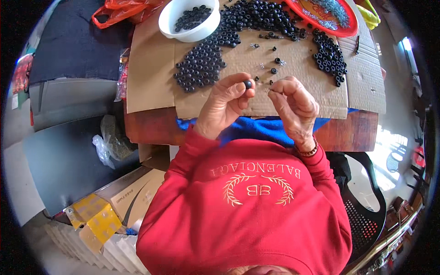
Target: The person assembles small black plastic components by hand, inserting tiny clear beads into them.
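Over the near edge of the cardboard (153, 87), my left hand (224, 98) pinches a small round black bead-like piece (248, 85) between thumb and fingers. My right hand (295, 105), a beaded bracelet on its wrist, is closed just to the right, thumb against forefinger. Whatever tiny thing lies in that pinch is too small to make out. Beyond my hands a few loose black pieces (274, 71) and small clear pieces (283, 63) are scattered. At left lies a flat group of black pieces with holes (199, 66); a similar group of black rings (331, 59) lies at right.
A white tub (166, 20) with black pieces stands at the back left, beside a heap of black pieces (263, 16). A red tray (341, 32) at the back right holds clear bits. An orange-red plastic bag (126, 9) lies at the far left; a dark pen-like tool (357, 45) at right.
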{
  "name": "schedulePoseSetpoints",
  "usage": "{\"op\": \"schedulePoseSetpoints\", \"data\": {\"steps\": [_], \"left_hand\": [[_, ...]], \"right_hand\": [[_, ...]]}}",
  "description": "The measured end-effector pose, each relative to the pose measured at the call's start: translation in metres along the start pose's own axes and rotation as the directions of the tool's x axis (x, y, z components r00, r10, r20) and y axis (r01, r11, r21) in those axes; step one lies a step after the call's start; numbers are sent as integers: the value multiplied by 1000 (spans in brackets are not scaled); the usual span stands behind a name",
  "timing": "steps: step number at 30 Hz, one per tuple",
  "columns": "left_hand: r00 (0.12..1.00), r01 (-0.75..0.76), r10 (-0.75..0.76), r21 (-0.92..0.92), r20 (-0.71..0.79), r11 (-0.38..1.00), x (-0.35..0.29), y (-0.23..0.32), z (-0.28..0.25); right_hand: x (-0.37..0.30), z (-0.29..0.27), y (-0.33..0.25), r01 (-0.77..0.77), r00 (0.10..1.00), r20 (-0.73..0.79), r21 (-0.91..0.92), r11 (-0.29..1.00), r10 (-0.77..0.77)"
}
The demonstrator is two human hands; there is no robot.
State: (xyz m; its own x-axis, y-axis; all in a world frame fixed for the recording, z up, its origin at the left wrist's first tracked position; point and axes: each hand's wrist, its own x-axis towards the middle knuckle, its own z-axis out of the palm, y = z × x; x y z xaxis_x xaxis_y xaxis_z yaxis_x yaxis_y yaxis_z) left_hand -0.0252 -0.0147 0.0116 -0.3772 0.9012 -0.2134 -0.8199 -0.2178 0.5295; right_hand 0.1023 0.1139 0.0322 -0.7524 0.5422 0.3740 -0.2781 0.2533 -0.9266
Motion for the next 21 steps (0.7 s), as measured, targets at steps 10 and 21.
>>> {"op": "schedulePoseSetpoints", "data": {"steps": [10, 21], "left_hand": [[995, 95, -88, -166, 52, 982, -9, -14, 0], [992, 117, -122, -140, -32, 983, -21, -23, -5]], "right_hand": [[-20, 6, -1, 30, 999, 19, -48, 998, -29], [-31, 13, -3, 22, 1000, -16, -97, 995, -23]]}}
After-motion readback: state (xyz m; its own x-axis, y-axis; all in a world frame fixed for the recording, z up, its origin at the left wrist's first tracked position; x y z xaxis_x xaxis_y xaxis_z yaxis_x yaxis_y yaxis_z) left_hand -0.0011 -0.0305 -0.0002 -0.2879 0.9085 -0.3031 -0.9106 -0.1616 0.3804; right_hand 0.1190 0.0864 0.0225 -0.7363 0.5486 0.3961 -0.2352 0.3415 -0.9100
